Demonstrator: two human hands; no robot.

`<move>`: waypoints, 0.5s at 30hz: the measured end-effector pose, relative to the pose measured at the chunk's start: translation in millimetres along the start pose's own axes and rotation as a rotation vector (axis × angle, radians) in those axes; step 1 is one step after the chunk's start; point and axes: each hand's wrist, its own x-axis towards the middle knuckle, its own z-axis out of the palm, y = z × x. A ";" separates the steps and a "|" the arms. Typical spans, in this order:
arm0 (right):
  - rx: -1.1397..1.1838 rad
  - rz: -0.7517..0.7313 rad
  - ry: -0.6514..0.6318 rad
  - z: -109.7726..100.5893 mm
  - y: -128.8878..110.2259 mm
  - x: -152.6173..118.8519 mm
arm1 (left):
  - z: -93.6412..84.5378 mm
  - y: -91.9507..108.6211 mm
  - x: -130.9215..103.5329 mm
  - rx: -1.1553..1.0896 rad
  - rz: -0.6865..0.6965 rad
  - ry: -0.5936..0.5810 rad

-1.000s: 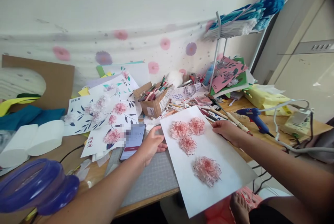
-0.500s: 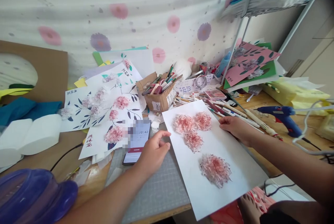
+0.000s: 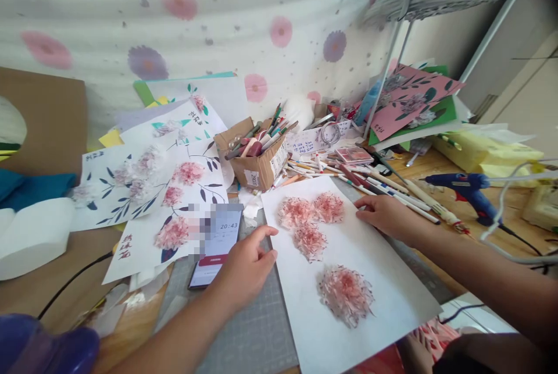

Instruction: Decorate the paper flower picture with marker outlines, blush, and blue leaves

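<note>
Rests the right hand (image 3: 386, 217) at the right edge of the white sheet (image 3: 387, 281); cannot tell whether gripping or only touching with those fingers. Holds the left hand (image 3: 244, 266) by the left edge, fingers loosely open. Has the sheet partly over the mat (image 3: 261, 321), with 4 pink flowers (image 3: 346, 295) facing up; seems to steady it from the right only.

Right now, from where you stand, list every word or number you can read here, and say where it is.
"20:43": phone screen; its smaller text is unreadable.
Too blurred or small to read surely: writing on the cardboard box, white panel, white flower sheets and pink sheet.
</note>
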 end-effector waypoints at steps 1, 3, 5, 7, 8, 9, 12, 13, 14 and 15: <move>-0.014 -0.007 0.000 0.1 -1.2 -0.6 | -0.5 -2.3 1.9 0.013 0.004 0.004; -0.041 -0.020 0.002 -2.6 -2.0 -0.9 | -1.6 -7.3 5.7 0.031 0.017 0.016; -0.074 -0.028 0.027 -11.2 -0.1 0.3 | -2.9 -10.3 7.2 0.044 0.051 0.048; -0.116 -0.021 0.097 -25.7 4.7 3.0 | -4.2 -8.9 4.0 0.054 0.114 0.103; -0.140 -0.010 0.145 -34.3 8.1 4.7 | -4.6 -6.5 0.4 0.061 0.164 0.136; -0.166 0.004 0.197 -43.1 12.1 6.6 | -4.7 -3.3 -4.6 0.068 0.221 0.150; -0.245 0.045 0.292 -65.4 25.5 12.6 | -0.7 6.3 -23.4 0.193 0.566 0.088; -0.268 0.053 0.292 -70.5 29.8 14.5 | 2.5 8.0 -29.7 0.240 0.667 0.026; -0.290 0.058 0.281 -74.4 33.7 16.3 | 6.7 8.3 -35.3 0.272 0.740 -0.005; -0.310 0.063 0.266 -77.2 37.0 18.0 | 11.6 7.4 -40.1 0.324 0.805 -0.062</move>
